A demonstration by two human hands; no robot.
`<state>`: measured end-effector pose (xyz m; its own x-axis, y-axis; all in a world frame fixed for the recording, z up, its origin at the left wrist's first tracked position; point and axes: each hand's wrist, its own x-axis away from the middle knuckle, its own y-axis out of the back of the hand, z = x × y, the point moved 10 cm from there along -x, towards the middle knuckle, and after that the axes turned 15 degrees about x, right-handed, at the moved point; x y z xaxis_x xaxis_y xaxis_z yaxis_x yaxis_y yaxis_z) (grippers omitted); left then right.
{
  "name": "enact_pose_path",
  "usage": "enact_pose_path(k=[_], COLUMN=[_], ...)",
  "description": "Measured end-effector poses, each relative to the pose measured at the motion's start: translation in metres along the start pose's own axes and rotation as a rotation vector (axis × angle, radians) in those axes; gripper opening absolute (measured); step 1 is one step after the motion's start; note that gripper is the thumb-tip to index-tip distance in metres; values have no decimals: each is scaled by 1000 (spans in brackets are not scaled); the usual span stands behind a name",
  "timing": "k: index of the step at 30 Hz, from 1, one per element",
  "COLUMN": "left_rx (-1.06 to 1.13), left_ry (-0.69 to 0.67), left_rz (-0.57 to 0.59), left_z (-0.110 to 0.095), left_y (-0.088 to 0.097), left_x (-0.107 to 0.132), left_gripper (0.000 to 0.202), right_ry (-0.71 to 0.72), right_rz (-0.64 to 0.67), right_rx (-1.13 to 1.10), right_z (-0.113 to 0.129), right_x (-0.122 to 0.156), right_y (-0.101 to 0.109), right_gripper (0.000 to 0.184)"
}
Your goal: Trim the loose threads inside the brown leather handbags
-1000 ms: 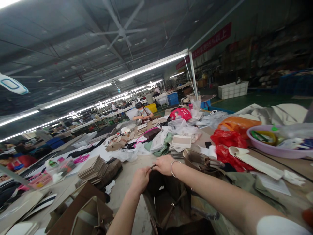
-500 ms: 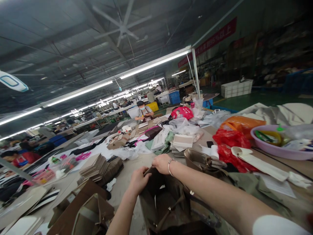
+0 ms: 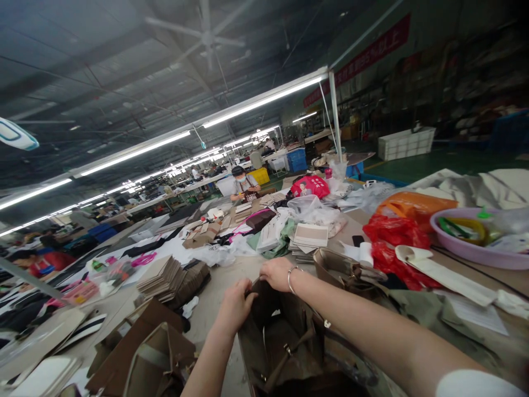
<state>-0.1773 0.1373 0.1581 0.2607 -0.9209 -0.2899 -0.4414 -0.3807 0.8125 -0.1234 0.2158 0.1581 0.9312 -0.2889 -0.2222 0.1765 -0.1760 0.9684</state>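
Observation:
A brown handbag (image 3: 285, 336) stands with its mouth facing up, right in front of me, and a strap with a metal clasp crosses its inside. My right hand (image 3: 278, 274), a bracelet at its wrist, is closed over the far rim with the fingertips hidden. Close by on the left, my left hand (image 3: 237, 302) pinches the rim near its far left corner, thumb toward the inside. Another brown bag (image 3: 336, 264) rests just beyond my right forearm. Left of my left arm are more brown bag bodies (image 3: 155, 358).
Stacked brown pieces (image 3: 163, 281) lie left of my hands, pale flat panels (image 3: 312, 235) beyond them. To the right are a red plastic bag (image 3: 392, 242) and a purple basin (image 3: 467, 251). A co-worker (image 3: 244, 184) sits across the table; another person (image 3: 45, 264) is far left.
The view has shifted slightly, moving the surroundings a little in the frame. Both hands keep their hold on the handbag's rim, with hardly any movement.

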Motion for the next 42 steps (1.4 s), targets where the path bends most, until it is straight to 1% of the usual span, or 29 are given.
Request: enact_pose_path(k=[4, 10, 14, 20, 26, 34, 38, 42], left_rx=[-31, -110, -169, -188, -210, -151, -133, -68], left_ry=[-65, -61, -60, -76, -82, -86, -111, -183], left_rz=[-5, -8, 11, -16, 7, -38, -14, 24], left_z=[-8, -8, -9, -12, -11, -10, -12, -17], left_y=[1, 3, 1, 4, 1, 5, 3, 0], left_x=[3, 7, 9, 11, 11, 10, 9, 8], left_gripper=[2, 7, 8, 6, 9, 7, 13, 15], right_ry=[-15, -22, -36, -39, -42, -37, -30, -29], right_rz=[-5, -12, -15, -24, -26, -23, -21, -21], right_rx=[-14, -25, -32, -31, -29, -34, -34, -29], right_z=[0, 2, 3, 3, 4, 5, 5, 5], right_x=[1, 2, 3, 6, 7, 7, 7, 7], right_y=[1, -1, 0, 3, 4, 4, 2, 0], right_gripper=[27, 29, 29, 29, 29, 28, 28, 28])
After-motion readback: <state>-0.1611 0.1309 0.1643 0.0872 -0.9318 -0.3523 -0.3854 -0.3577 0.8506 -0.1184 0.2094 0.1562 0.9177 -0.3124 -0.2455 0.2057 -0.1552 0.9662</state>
